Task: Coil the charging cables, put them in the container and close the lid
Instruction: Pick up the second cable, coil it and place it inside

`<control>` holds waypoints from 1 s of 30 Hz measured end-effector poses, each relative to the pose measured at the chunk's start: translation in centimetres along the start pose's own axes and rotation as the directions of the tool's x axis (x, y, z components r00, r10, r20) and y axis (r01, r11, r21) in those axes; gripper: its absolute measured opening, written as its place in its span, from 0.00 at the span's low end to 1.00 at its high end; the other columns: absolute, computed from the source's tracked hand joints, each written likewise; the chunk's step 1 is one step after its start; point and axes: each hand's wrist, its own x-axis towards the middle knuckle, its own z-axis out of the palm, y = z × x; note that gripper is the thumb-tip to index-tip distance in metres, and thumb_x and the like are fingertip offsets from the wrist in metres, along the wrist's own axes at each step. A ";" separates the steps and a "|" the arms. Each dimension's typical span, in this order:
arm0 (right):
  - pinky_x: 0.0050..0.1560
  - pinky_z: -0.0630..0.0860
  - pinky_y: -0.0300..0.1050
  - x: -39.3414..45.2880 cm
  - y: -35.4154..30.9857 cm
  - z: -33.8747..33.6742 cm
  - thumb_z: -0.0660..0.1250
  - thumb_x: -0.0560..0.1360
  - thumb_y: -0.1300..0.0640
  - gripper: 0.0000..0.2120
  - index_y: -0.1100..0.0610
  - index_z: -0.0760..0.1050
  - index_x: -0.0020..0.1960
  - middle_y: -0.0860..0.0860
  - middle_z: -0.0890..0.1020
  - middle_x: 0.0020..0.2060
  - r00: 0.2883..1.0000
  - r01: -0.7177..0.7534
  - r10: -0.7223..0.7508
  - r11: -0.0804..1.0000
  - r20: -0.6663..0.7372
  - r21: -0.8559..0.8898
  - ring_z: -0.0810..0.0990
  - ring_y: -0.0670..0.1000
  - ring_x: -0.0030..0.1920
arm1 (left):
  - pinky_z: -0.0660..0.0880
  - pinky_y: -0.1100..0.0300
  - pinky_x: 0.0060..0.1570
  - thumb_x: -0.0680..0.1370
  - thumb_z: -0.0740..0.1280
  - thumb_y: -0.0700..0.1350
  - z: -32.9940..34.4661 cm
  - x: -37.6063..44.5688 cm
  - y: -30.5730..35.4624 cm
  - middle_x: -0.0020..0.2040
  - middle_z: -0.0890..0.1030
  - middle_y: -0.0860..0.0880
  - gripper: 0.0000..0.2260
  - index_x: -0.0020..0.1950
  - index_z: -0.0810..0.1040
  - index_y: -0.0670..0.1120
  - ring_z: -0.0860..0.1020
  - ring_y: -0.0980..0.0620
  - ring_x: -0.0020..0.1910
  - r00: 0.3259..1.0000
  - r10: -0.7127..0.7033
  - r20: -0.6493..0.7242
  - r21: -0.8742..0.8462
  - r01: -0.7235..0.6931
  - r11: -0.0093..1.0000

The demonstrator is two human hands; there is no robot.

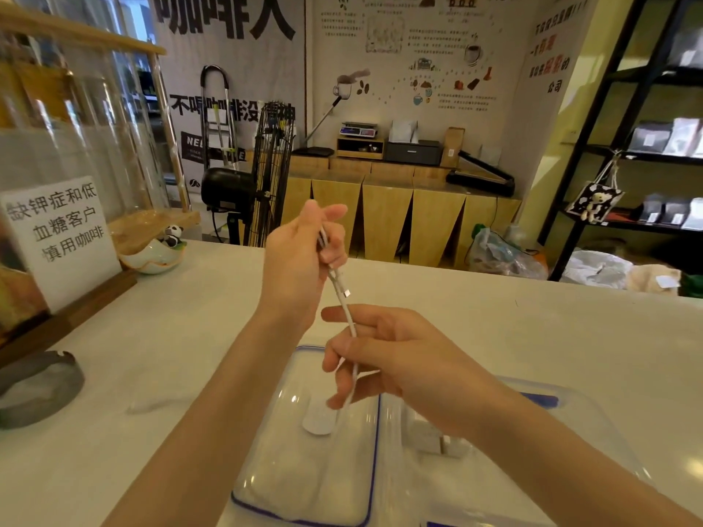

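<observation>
A white charging cable (pixel 344 302) is stretched taut between my two hands above the table. My left hand (pixel 300 256) is raised and grips the cable's upper folded strands; a connector end hangs just below its fingers. My right hand (pixel 384 355) pinches the lower part, and loose strands trail down from it. Below the hands lies a clear plastic lid (pixel 304 469) with a blue seal and a white round sticker. To its right stands the clear container (pixel 593 424), partly hidden by my right forearm, with white chargers (pixel 437 441) inside.
A grey ashtray (pixel 38 386) sits at the table's left edge. A paper sign in a wooden stand (pixel 61 237) and a small panda dish (pixel 156 256) are at the far left. Beyond the white table are a fan, wooden counters and black shelves.
</observation>
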 end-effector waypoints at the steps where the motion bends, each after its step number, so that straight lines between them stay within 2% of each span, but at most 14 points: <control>1: 0.44 0.82 0.52 0.0 -0.3 -0.2 0.59 0.77 0.64 0.15 0.59 0.68 0.63 0.51 0.81 0.33 1.000 -0.012 0.012 0.999 0.010 0.037 0.79 0.46 0.27 | 0.66 0.68 0.25 0.81 0.52 0.46 0.2 -0.2 -0.1 0.24 0.73 0.53 0.14 0.48 0.75 0.42 0.66 0.59 0.22 0.997 0.078 0.015 0.193 -0.080 0.978; 3: 0.36 0.83 0.48 -0.1 -0.9 -0.8 0.59 0.77 0.66 0.14 0.62 0.69 0.62 0.53 0.78 0.32 0.998 -0.060 0.055 0.987 0.039 0.150 0.76 0.46 0.23 | 0.66 0.70 0.26 0.80 0.53 0.44 0.4 -0.4 -0.2 0.27 0.75 0.53 0.13 0.47 0.76 0.42 0.68 0.60 0.23 0.980 0.163 0.111 0.469 -0.196 0.861; 5: 0.27 0.79 0.42 -0.2 -1.5 -1.5 0.59 0.76 0.66 0.14 0.64 0.69 0.61 0.54 0.77 0.32 0.992 -0.120 0.107 0.972 0.073 0.200 0.72 0.45 0.21 | 0.68 0.71 0.28 0.80 0.54 0.43 0.3 -0.4 -0.1 0.29 0.76 0.51 0.12 0.48 0.76 0.42 0.70 0.60 0.24 0.967 0.138 0.216 0.631 -0.246 0.736; 8: 0.21 0.73 0.36 -0.4 -2.2 -2.6 0.60 0.76 0.66 0.13 0.63 0.71 0.60 0.54 0.76 0.33 0.984 -0.161 0.153 0.983 0.093 0.090 0.69 0.44 0.20 | 0.73 0.68 0.37 0.80 0.55 0.44 -0.4 -0.2 0.0 0.31 0.77 0.52 0.12 0.49 0.76 0.43 0.75 0.58 0.31 0.953 0.030 0.301 0.778 -0.264 0.570; 11: 0.20 0.68 0.33 -0.3 -2.9 -3.7 0.61 0.75 0.65 0.13 0.61 0.73 0.59 0.53 0.78 0.32 0.992 -0.121 0.123 0.990 0.035 -0.075 0.68 0.43 0.20 | 0.74 0.61 0.41 0.80 0.55 0.44 -0.9 -0.1 0.2 0.32 0.77 0.51 0.11 0.46 0.76 0.45 0.76 0.54 0.34 0.952 -0.066 0.297 0.824 -0.221 0.522; 14: 0.20 0.67 0.32 0.0 -3.7 -4.8 0.62 0.74 0.66 0.11 0.61 0.77 0.54 0.52 0.79 0.31 1.000 -0.009 0.007 0.988 -0.014 -0.152 0.69 0.43 0.21 | 0.73 0.66 0.32 0.80 0.55 0.45 -1.3 -0.1 0.8 0.29 0.76 0.51 0.13 0.37 0.74 0.49 0.75 0.58 0.26 0.905 -0.256 0.341 0.810 -0.144 0.568; 17: 0.21 0.67 0.33 0.5 -4.2 -5.6 0.62 0.74 0.66 0.10 0.60 0.78 0.53 0.53 0.81 0.32 0.997 0.061 -0.066 0.991 -0.040 -0.117 0.68 0.43 0.21 | 0.68 0.69 0.24 0.79 0.54 0.48 -1.9 0.0 1.6 0.22 0.72 0.53 0.16 0.37 0.77 0.47 0.67 0.58 0.19 0.775 -0.470 0.422 0.704 0.047 0.708; 19: 0.21 0.67 0.33 1.1 -4.3 -5.9 0.63 0.74 0.66 0.10 0.60 0.77 0.53 0.53 0.82 0.32 0.992 0.098 -0.108 0.986 -0.066 -0.137 0.68 0.44 0.21 | 0.62 0.69 0.20 0.79 0.54 0.49 -2.5 0.2 1.9 0.21 0.69 0.54 0.17 0.39 0.78 0.43 0.63 0.59 0.18 0.681 -0.525 0.511 0.581 0.176 0.794; 21: 0.21 0.66 0.33 1.6 -4.3 -6.0 0.64 0.73 0.66 0.10 0.59 0.78 0.52 0.53 0.83 0.32 0.983 0.142 -0.160 0.973 -0.090 -0.185 0.68 0.43 0.20 | 0.58 0.66 0.20 0.78 0.52 0.49 -2.9 0.3 2.1 0.20 0.67 0.55 0.18 0.39 0.76 0.42 0.61 0.59 0.18 0.604 -0.525 0.600 0.452 0.286 0.845; 23: 0.21 0.66 0.33 2.0 -4.5 -6.1 0.67 0.71 0.65 0.09 0.58 0.79 0.50 0.52 0.84 0.32 0.968 0.189 -0.220 0.956 -0.120 -0.225 0.69 0.44 0.20 | 0.59 0.67 0.20 0.79 0.51 0.49 -2.9 0.1 2.2 0.20 0.65 0.56 0.18 0.38 0.74 0.42 0.61 0.59 0.18 0.500 -0.502 0.705 0.321 0.406 0.856; 25: 0.22 0.67 0.33 2.3 -4.6 -6.0 0.69 0.69 0.64 0.08 0.57 0.80 0.47 0.51 0.83 0.30 0.950 0.249 -0.279 0.947 -0.137 -0.204 0.70 0.44 0.21 | 0.61 0.67 0.21 0.80 0.52 0.49 -2.7 0.0 2.3 0.22 0.64 0.53 0.18 0.39 0.74 0.41 0.61 0.57 0.19 0.386 -0.405 0.829 0.146 0.549 0.823; 26: 0.21 0.67 0.33 2.4 -4.6 -5.9 0.69 0.68 0.62 0.07 0.57 0.80 0.45 0.50 0.83 0.29 0.943 0.284 -0.306 0.945 -0.132 -0.160 0.70 0.44 0.21 | 0.61 0.66 0.22 0.80 0.52 0.48 -2.4 -0.1 2.5 0.24 0.64 0.52 0.17 0.40 0.74 0.40 0.62 0.55 0.21 0.359 -0.330 0.873 0.031 0.635 0.772; 28: 0.21 0.68 0.33 2.7 -4.1 -5.2 0.68 0.67 0.58 0.07 0.57 0.80 0.44 0.49 0.80 0.27 0.935 0.330 -0.331 0.944 -0.125 -0.027 0.70 0.43 0.21 | 0.60 0.64 0.24 0.80 0.52 0.46 -1.8 -0.2 3.1 0.26 0.65 0.50 0.17 0.42 0.73 0.36 0.62 0.54 0.22 0.384 -0.208 0.899 -0.195 0.779 0.595; 30: 0.20 0.69 0.33 3.1 -3.1 -4.2 0.65 0.70 0.57 0.10 0.58 0.79 0.49 0.50 0.78 0.26 0.939 0.329 -0.314 0.939 -0.143 0.097 0.71 0.44 0.20 | 0.58 0.64 0.25 0.80 0.52 0.46 -1.3 -0.4 3.7 0.26 0.65 0.49 0.16 0.44 0.72 0.36 0.61 0.55 0.22 0.494 -0.170 0.853 -0.378 0.807 0.453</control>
